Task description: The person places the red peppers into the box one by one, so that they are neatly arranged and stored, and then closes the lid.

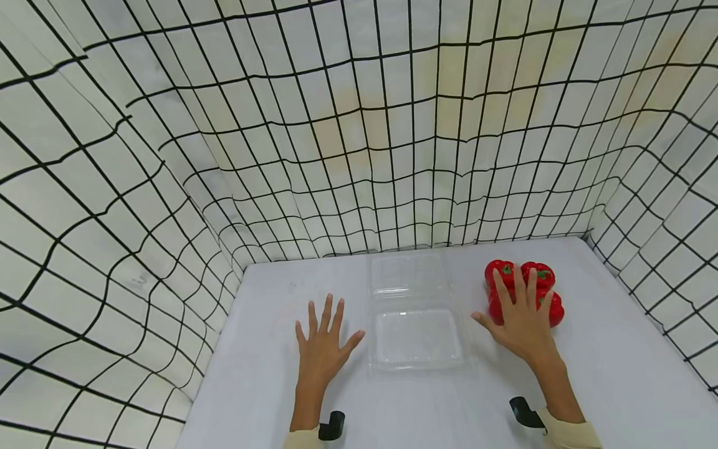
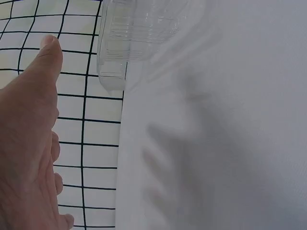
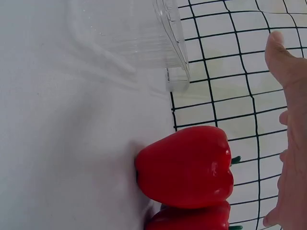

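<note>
Cream sleeves [image 1: 572, 434] reach in at the bottom edge of your head view, each with a dark wrist mount [image 1: 527, 413] beside it, and beyond them both of your hands are held out, palms down, over the white worktop [image 1: 269, 349]. Your left hand [image 1: 321, 350] is open and holds nothing, its fingers straight and fanned, its thumb pointing toward the clear plastic container [image 1: 417, 338] just to its right; the left wrist view shows its soft shadow [image 2: 177, 153] on the white surface. Your right hand [image 1: 524, 327] is likewise spread wide with nothing in its grasp, and its fingers reach across the red bell peppers [image 1: 555, 310], hiding parts of them from above. From the right wrist you can see a gap between that hand and the nearest pepper [image 3: 187, 167], so it hovers rather than presses. You have at least four peppers there, bunched close together on the right side of the worktop, and green stems show on some of them. Between your hands, near the middle, the container lies open with its two halves one behind the other, the farther one close to the back edge. Black netting [image 1: 412, 115] over pale sheeting [image 1: 348, 134] rises behind the worktop and along both sides.
</note>
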Tool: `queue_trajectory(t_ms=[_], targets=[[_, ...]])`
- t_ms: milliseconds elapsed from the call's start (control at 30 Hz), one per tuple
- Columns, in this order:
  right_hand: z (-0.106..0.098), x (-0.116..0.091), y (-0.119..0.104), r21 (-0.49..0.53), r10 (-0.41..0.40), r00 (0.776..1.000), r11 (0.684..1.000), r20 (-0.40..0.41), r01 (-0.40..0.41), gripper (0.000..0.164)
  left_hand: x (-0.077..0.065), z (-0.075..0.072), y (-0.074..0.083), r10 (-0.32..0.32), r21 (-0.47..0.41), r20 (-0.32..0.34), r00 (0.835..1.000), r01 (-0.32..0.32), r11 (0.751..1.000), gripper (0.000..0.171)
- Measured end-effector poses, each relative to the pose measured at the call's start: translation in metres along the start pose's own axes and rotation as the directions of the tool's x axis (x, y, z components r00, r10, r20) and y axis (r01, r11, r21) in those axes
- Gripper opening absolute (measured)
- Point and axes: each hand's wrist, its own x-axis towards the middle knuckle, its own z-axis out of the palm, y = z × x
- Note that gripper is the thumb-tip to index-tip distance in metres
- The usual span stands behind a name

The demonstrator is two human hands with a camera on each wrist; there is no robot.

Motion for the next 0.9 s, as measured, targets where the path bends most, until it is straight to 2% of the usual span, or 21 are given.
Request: queue_trajectory(t_ms=[100, 233, 300, 400, 467, 600, 733, 800, 900], targets=[[-0.002, 0.0, 0.003, 0.019, 0.036, 0.999, 0.999, -0.039, -0.035, 0.101, -0.002, 0.002, 0.0, 0.012, -0.02, -0.012, 1.0, -0.012, 1.0, 0.085], [-0.007, 0.0, 0.008, 0.096, 0.131, 0.985, 0.988, -0.111, -0.121, 0.091, -0.007, 0.007, 0.0, 0.031, -0.058, -0.008, 0.999, -0.032, 0.998, 0.084], [-0.01, -0.001, 0.011, 0.154, 0.196, 0.97, 0.973, -0.147, -0.173, 0.085, -0.009, 0.01, 0.0, 0.045, -0.096, 0.008, 0.999, -0.044, 0.994, 0.084], [-0.014, -0.004, 0.016, 0.229, 0.303, 0.934, 0.939, -0.192, -0.257, 0.076, -0.012, 0.016, 0.002, 0.072, -0.198, 0.041, 0.997, -0.062, 0.978, 0.083], [-0.016, -0.005, 0.02, 0.268, 0.371, 0.907, 0.911, -0.199, -0.314, 0.071, -0.014, 0.019, 0.004, 0.089, -0.303, 0.069, 0.994, -0.064, 0.951, 0.083], [-0.017, -0.01, 0.028, 0.327, 0.485, 0.859, 0.848, -0.164, -0.417, 0.067, -0.02, 0.029, 0.01, 0.124, -0.486, 0.104, 0.987, -0.058, 0.872, 0.084], [-0.015, -0.016, 0.033, 0.374, 0.565, 0.82, 0.782, -0.09, -0.499, 0.068, -0.027, 0.039, 0.015, 0.165, -0.589, 0.085, 0.983, -0.084, 0.803, 0.089], [-0.012, -0.019, 0.035, 0.392, 0.589, 0.806, 0.755, -0.055, -0.525, 0.069, -0.03, 0.044, 0.018, 0.164, -0.633, 0.082, 0.983, -0.075, 0.77, 0.091], [-0.007, -0.023, 0.038, 0.41, 0.609, 0.793, 0.727, -0.017, -0.55, 0.07, -0.032, 0.051, 0.02, 0.148, -0.67, 0.076, 0.986, -0.06, 0.74, 0.095]])
